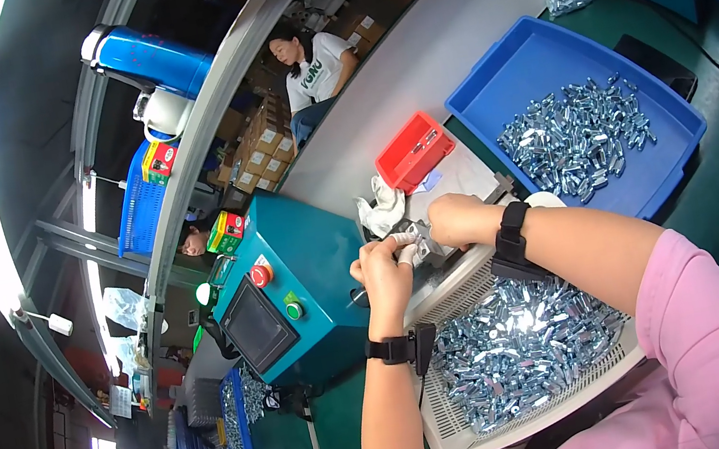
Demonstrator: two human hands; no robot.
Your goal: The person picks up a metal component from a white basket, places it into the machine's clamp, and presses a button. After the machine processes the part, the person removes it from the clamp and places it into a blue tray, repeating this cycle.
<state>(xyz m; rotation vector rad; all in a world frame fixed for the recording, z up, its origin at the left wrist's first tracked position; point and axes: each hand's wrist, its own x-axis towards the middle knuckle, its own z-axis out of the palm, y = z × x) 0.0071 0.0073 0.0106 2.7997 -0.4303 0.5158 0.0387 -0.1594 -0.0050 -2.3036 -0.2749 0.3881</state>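
Observation:
My left hand [383, 270], with white coverings on some fingertips, is closed in a pinch at a small grey metal fixture [425, 244]. What it pinches, if anything, is too small to make out. Just right of the fixture, my right hand [458, 219] has its fingers curled in; they hide whatever may be inside. Below both hands stands a cream slotted basket [440, 434] filled with small silvery metal parts [518, 345]. Beyond my right forearm, a blue tray [490, 93] bears a heap of similar parts [578, 136].
A red bin [414, 153] and a crumpled white cloth [383, 208] lie behind the fixture. On the left is a teal machine [313, 261] with a dark screen [258, 322] and a red button [261, 275]. A seated person [320, 74] is beyond the partition.

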